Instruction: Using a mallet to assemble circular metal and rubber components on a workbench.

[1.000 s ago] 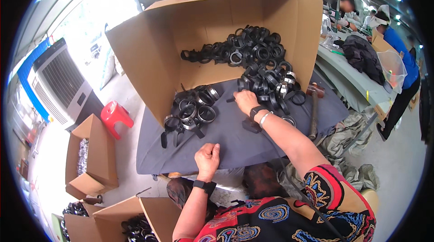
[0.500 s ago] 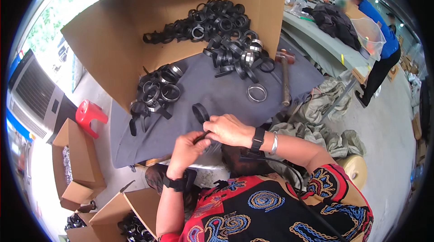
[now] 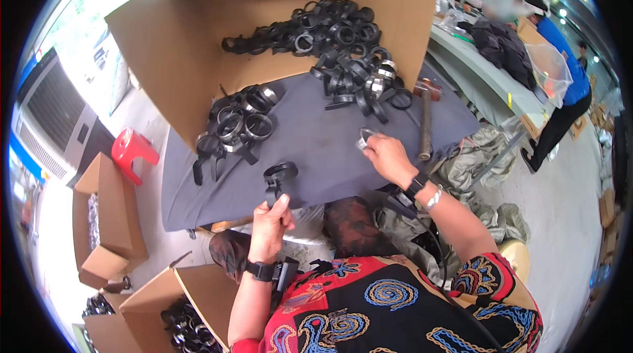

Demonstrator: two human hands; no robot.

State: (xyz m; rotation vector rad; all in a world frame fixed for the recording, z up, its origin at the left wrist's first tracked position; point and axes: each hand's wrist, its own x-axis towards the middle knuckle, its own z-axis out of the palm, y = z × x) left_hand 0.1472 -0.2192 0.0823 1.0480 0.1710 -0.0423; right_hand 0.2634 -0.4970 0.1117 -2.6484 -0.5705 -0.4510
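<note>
My left hand (image 3: 269, 226) grips the short stem of a black ring-shaped part (image 3: 282, 170), whose ring stands up beyond my thumb. Over the dark cloth my right hand (image 3: 393, 160) pinches a silver metal ring (image 3: 364, 139) between thumb and fingers. To the left of my hands lies a small heap of black parts (image 3: 231, 123) with metal rings in some of them. A far larger heap of black ring parts (image 3: 330, 33) spills out of an overturned cardboard box (image 3: 151, 63).
A mallet (image 3: 426, 122) lies at the right side of the grey cloth-covered table (image 3: 316, 129). On the floor to the left are a red stool (image 3: 134, 155) and open cartons (image 3: 125, 221). A person in blue (image 3: 560, 56) bends over another table at the far right.
My hands have moved apart. The right one has reached forward and right and taken the metal ring that lay on the cloth; the left keeps the black part, now turned upright.
</note>
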